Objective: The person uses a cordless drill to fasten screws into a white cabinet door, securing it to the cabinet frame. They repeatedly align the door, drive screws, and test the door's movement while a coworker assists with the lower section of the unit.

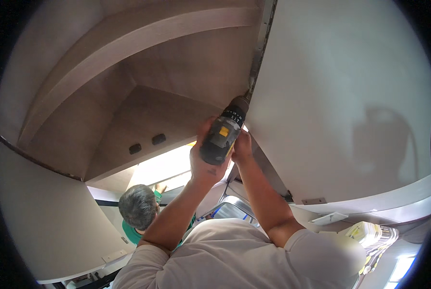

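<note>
My left hand (205, 161) is wrapped around the grip of a black and yellow cordless drill (222, 134). My right hand (242, 146) holds the drill from its right side. Both arms are raised up from my white shirt. The drill's nose (239, 103) points up into the corner where a dark metal strip (259, 50) runs along the edge of a large white panel (345, 96). The bit's tip is hidden at that joint.
A brown wooden cabinet interior (177, 62) with a shelf board (128, 41) fills the upper left, with two small dark slots (147, 143) in its back. Another white panel (46, 207) stands at left. A grey-haired person in green (138, 207) is below me.
</note>
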Available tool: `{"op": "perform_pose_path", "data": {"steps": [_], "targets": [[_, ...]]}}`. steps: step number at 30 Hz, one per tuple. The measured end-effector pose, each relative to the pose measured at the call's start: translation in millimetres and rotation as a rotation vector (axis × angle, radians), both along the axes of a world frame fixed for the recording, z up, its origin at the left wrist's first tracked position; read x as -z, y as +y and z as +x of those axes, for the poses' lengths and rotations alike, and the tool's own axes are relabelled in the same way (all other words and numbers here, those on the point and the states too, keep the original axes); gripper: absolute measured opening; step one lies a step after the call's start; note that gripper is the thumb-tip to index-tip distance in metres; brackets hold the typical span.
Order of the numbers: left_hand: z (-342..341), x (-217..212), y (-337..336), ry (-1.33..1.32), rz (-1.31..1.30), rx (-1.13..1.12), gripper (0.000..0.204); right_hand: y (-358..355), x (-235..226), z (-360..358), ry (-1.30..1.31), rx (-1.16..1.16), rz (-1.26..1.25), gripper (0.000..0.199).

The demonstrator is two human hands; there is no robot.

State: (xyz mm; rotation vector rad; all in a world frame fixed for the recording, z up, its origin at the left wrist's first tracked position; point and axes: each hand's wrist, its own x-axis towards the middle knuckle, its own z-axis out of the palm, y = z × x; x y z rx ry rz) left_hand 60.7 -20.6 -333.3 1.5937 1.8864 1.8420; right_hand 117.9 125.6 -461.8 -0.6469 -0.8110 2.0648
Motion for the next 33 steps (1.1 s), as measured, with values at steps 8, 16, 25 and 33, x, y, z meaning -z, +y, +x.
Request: {"op": "perform_pose_path", "data": {"steps": [8, 16, 25, 33], "targets": [[1, 6, -1, -0.163, -0.030, 0.060, 0.081, 5, 5, -1, 0.014, -0.058, -0.040, 0.018], [-4, 0, -4, -0.056, 0.016, 0.064, 0.081, -1, 1, 0, -0.013, -0.027, 0.009, 0.034], [0, 3, -5, -0.089, -0.053, 0.081, 0.083, 16, 33, -1, 0.034, -0.091, -0.020, 0.036], [-1, 3, -5, -0.136, -0.015, 0.112, 0.080, 8, 16, 1, 0.082, -0.040, -0.085, 0.031]]}}
